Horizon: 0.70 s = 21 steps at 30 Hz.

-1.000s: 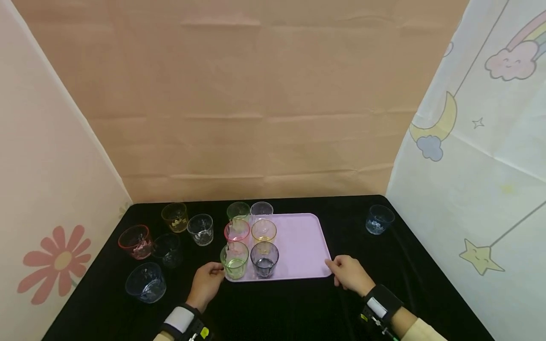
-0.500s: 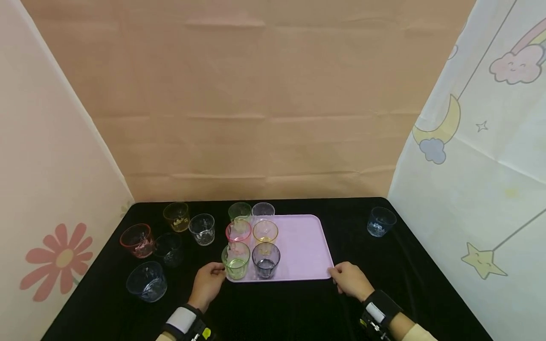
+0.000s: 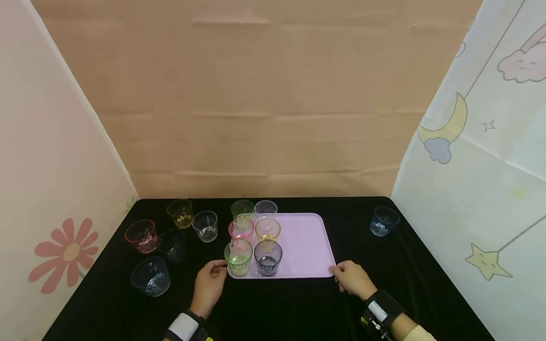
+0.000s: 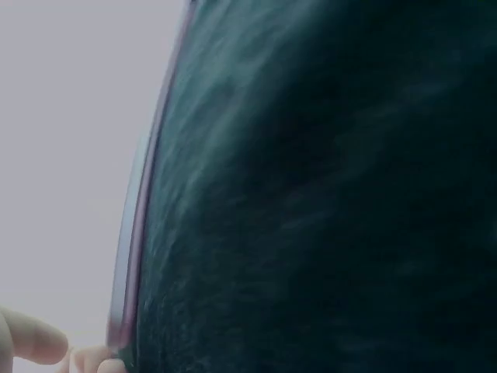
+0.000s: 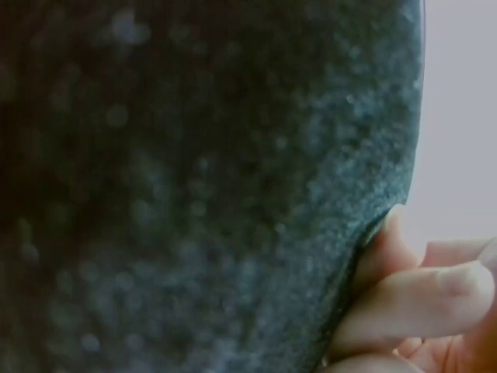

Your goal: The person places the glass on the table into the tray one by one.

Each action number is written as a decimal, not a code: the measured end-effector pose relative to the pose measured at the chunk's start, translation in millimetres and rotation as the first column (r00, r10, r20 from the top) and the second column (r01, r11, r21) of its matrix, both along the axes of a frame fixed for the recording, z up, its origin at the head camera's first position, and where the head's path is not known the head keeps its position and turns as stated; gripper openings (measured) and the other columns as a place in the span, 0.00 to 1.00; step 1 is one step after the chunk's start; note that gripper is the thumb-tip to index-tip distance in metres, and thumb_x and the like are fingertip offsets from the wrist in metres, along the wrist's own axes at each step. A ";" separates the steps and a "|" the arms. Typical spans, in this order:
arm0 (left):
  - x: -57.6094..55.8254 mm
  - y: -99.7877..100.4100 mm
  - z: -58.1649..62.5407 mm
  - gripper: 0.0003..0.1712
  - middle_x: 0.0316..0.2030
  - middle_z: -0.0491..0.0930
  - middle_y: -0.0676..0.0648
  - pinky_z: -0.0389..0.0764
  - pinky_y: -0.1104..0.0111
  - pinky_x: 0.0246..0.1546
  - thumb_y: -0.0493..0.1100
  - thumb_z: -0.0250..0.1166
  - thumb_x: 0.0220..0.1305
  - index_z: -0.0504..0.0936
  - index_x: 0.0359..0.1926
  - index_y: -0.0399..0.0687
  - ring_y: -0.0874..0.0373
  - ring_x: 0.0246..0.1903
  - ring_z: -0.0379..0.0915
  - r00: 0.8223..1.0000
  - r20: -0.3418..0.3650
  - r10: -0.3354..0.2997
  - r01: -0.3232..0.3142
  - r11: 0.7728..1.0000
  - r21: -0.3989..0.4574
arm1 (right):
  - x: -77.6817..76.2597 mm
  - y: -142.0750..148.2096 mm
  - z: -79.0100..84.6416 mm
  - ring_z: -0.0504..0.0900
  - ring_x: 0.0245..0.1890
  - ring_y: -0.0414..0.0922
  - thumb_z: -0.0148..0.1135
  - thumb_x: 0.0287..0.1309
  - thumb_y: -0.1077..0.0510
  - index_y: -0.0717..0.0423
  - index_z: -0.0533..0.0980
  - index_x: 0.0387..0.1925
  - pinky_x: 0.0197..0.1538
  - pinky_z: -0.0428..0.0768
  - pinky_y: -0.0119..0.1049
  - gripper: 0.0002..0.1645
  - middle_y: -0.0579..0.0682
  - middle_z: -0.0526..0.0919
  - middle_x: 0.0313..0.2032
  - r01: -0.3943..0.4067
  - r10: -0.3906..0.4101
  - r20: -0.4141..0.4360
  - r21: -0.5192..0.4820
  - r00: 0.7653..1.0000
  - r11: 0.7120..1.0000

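Note:
A light purple tray (image 3: pixel 304 246) lies on the black table, with several glasses on its left half. They stand in pairs: a green glass (image 3: pixel 238 264) and a purple-grey glass (image 3: pixel 268 264) in front, a pink-rimmed glass (image 3: pixel 241 230) and a yellow-rimmed glass (image 3: pixel 267 231) in the middle, a green glass (image 3: pixel 242 208) and a clear glass (image 3: pixel 266 209) behind. At the tray's front left corner my left hand (image 3: pixel 210 285) pinches the edge, close beside the front green glass. My right hand (image 3: pixel 353 279) pinches the front right corner, its lower fingers curled.
Left of the tray stand several more glasses: a yellow glass (image 3: pixel 180 217), a clear glass (image 3: pixel 205 229), a red-rimmed glass (image 3: pixel 142 237), a dark glass (image 3: pixel 172 247) and a blue glass (image 3: pixel 151 278). Another blue glass (image 3: pixel 383 224) is at the far right. Paper walls surround the table.
My right hand's fingertips have slipped slightly toward the front at the tray's right corner. The left hand stays at its corner. The head view has shifted a little; tray and glasses keep their places.

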<state>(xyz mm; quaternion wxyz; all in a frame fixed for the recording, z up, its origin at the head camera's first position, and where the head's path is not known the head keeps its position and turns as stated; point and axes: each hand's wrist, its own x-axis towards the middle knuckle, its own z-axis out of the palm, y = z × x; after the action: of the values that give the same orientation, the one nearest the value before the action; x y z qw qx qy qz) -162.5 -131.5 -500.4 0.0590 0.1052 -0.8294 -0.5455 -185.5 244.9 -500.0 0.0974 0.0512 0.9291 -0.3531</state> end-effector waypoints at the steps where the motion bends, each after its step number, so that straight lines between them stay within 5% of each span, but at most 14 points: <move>1: 2.6 0.5 1.7 0.13 0.39 0.82 0.42 0.76 0.68 0.32 0.33 0.60 0.69 0.81 0.51 0.31 0.57 0.34 0.77 1.000 -0.012 0.006 -0.006 1.000 -0.020 | -0.3 0.3 -0.2 0.68 0.11 0.40 0.57 0.71 0.53 0.54 0.72 0.15 0.18 0.63 0.32 0.25 0.47 0.73 0.11 -0.002 0.002 0.000 0.000 1.000 1.000; 7: 15.5 -2.7 17.4 0.13 0.40 0.83 0.41 0.76 0.66 0.32 0.35 0.61 0.70 0.80 0.52 0.35 0.57 0.33 0.78 0.992 -0.049 0.113 -0.116 0.992 -0.055 | -1.4 2.2 -1.9 0.70 0.13 0.42 0.57 0.71 0.53 0.54 0.72 0.15 0.19 0.63 0.33 0.25 0.47 0.73 0.11 -0.012 0.012 0.005 0.005 1.000 1.000; 16: 39.4 -22.1 39.3 0.16 0.47 0.80 0.39 0.75 0.66 0.36 0.41 0.59 0.72 0.77 0.56 0.38 0.56 0.38 0.77 0.977 0.066 0.203 -0.203 0.979 -0.017 | -2.0 3.8 -1.7 0.68 0.12 0.41 0.57 0.71 0.53 0.54 0.72 0.15 0.19 0.63 0.32 0.25 0.47 0.73 0.11 -0.009 0.009 0.010 -0.008 1.000 1.000; 21: 60.3 -32.7 45.1 0.18 0.47 0.78 0.40 0.73 0.75 0.32 0.43 0.63 0.70 0.75 0.56 0.40 0.68 0.34 0.72 0.933 0.069 0.353 -0.353 0.936 -0.014 | -2.0 5.5 -4.7 0.67 0.12 0.40 0.58 0.71 0.52 0.54 0.72 0.15 0.18 0.62 0.32 0.25 0.47 0.73 0.11 -0.008 0.008 0.011 -0.026 1.000 1.000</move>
<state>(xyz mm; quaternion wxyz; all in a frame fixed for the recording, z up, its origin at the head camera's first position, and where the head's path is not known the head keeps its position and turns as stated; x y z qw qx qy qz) -102.2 -164.2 -455.2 0.1269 0.2714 -0.7991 -0.5212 -187.5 250.3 -504.7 0.1047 0.0483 0.9241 -0.3644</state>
